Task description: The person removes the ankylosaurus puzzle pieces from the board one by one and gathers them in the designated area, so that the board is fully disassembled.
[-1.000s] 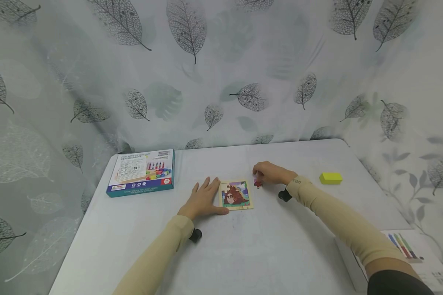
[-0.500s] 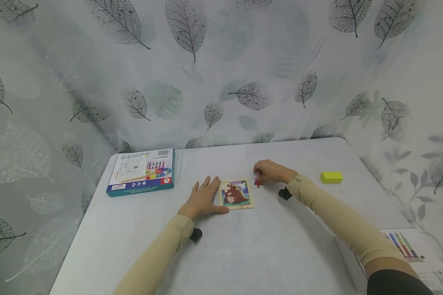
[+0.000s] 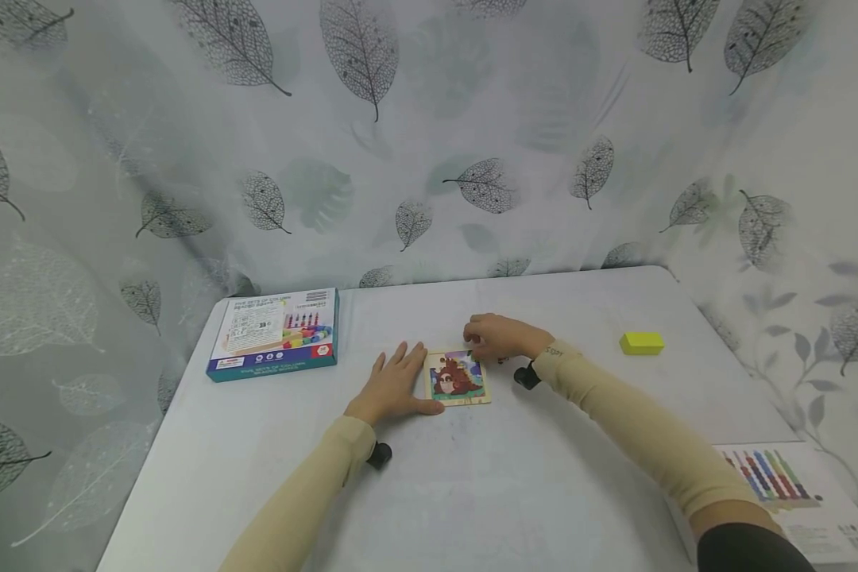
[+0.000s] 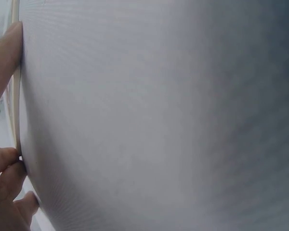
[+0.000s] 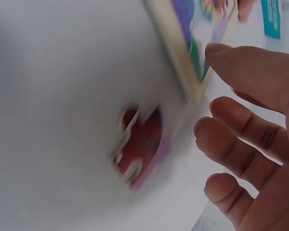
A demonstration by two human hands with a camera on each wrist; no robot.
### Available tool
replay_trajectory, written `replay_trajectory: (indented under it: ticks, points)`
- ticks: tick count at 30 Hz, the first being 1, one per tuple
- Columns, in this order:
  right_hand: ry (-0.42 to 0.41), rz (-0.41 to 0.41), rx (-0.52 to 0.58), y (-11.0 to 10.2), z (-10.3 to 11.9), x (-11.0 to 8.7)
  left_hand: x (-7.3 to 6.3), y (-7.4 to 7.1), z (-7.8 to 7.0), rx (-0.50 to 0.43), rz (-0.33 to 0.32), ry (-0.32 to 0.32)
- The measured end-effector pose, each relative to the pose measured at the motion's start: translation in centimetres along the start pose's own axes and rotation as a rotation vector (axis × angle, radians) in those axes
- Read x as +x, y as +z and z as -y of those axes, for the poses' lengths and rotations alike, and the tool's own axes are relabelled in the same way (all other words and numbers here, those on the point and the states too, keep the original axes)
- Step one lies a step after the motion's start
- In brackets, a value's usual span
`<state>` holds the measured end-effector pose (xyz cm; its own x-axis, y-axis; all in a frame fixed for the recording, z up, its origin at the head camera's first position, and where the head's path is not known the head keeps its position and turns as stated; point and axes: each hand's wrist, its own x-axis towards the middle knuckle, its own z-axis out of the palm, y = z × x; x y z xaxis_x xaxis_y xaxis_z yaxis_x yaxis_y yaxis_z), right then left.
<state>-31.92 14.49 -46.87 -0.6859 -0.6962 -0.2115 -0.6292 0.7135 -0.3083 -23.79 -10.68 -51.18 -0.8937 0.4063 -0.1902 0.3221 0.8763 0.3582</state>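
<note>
My left hand (image 3: 389, 388) is spread along the left edge of the puzzle (image 3: 457, 380). Right hand (image 3: 504, 337) is bent at its far right corner, can't tell if it's pinching anything. Right wrist cam catches a loose red piece (image 5: 142, 144) nearby, mostly hidden from head cam.

Looks like a small screened-off corner, whether in a home or a studio hard to tell; draped at the back and both sides with leaf-printed fabric (image 3: 543, 230), furnished with a pale table (image 3: 429, 500), set out with playthings: a boxed bead set (image 3: 275, 334), another printed box (image 3: 822, 520), a yellow block (image 3: 642, 343), a picture puzzle (image 3: 459, 380)
</note>
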Motion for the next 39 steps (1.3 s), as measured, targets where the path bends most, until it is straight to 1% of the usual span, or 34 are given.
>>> replay_trajectory:
  ticks: [5,9,14,18,30,39]
  points:
    - [-0.091,0.008,-0.056,0.3,2.1,0.8,-0.1,0.0,0.1,-0.005,0.0,0.011]
    - [-0.134,0.0,-0.109,0.4,3.1,1.3,-0.1,-0.1,0.1,-0.007,-0.004,0.013]
    - [-0.14,0.035,-0.152,0.6,3.6,1.8,-0.1,-0.1,0.1,-0.006,0.0,0.012]
    - [-0.136,0.046,-0.188,0.8,3.7,1.9,0.0,-0.1,0.1,-0.013,0.008,0.017]
    - [-0.133,0.064,-0.198,0.8,4.3,2.2,-0.1,0.0,0.2,-0.019,0.003,0.023]
    - [-0.136,0.068,-0.236,0.9,4.4,2.5,-0.1,0.0,0.4,-0.01,0.001,0.026]
